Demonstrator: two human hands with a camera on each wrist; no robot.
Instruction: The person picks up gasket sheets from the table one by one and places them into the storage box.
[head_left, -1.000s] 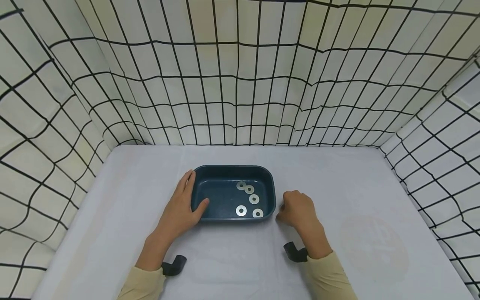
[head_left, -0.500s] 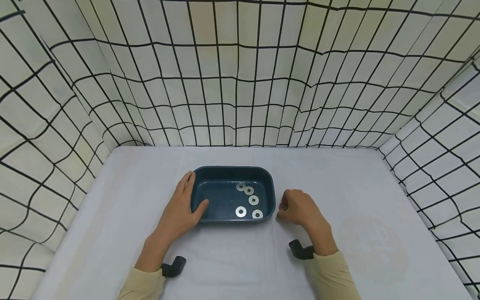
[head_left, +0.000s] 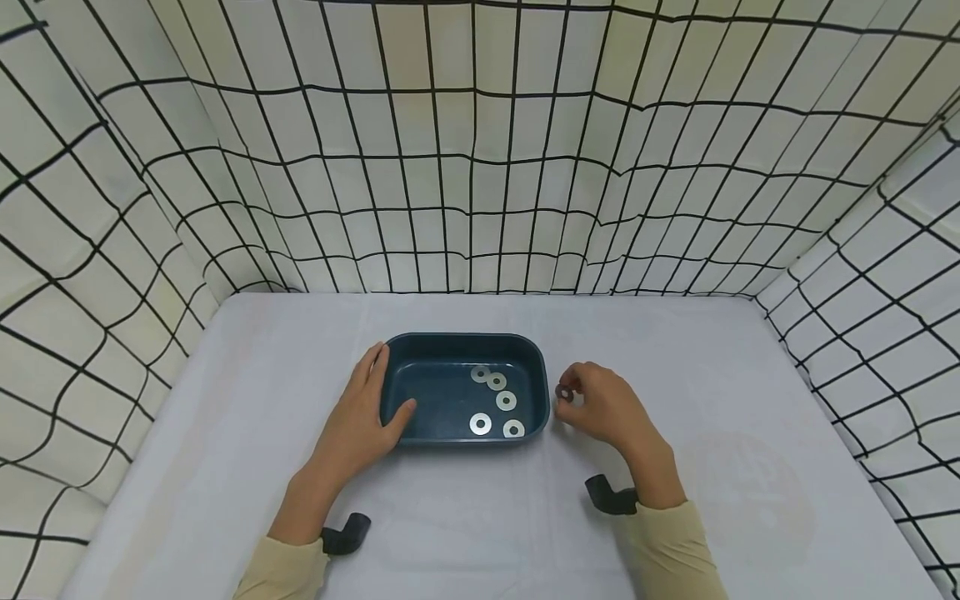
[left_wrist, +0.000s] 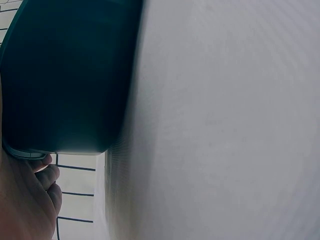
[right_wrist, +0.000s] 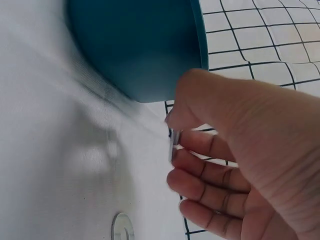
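Note:
A dark blue-green rectangular tray sits on the white-covered table, with several flat metal washers lying in its right half. My left hand holds the tray's left end, thumb over the near rim and fingers along the outside; the left wrist view has the fingers at the rim. Just beyond the tray's right end, my right hand pinches a washer between thumb and fingers. Below that hand, another washer lies on the cloth in the right wrist view.
Black netting over pale walls encloses the table at the back and both sides. A black angled piece sits at each wrist, the left one and the right one. White cloth covers the table.
My right hand has come up and turned, moving slightly right at the wrist, and a washer now shows between its fingertips. The left hand and the tray have stayed in place.

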